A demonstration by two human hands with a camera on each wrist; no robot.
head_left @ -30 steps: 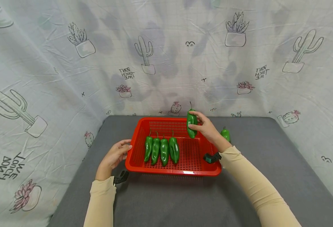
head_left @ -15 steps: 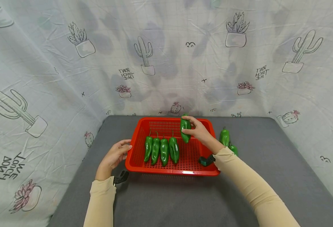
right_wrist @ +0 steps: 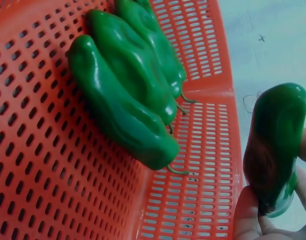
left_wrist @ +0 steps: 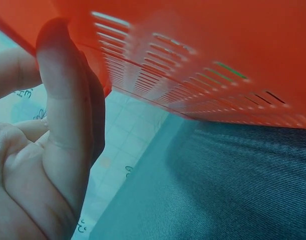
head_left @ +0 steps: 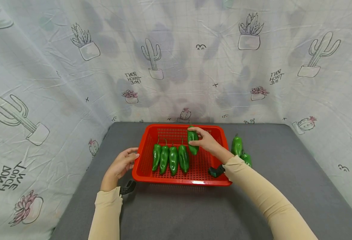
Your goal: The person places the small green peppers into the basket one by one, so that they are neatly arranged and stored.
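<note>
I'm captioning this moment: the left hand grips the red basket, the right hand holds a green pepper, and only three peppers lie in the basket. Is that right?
The count is off: the head view shows four peppers lying side by side in the red basket, not three. The left hand does grip it, and the right hand does hold a green pepper.

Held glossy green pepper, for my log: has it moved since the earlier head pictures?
Yes: the held glossy green pepper moved left and down against the white cactus-print cloth.
</note>
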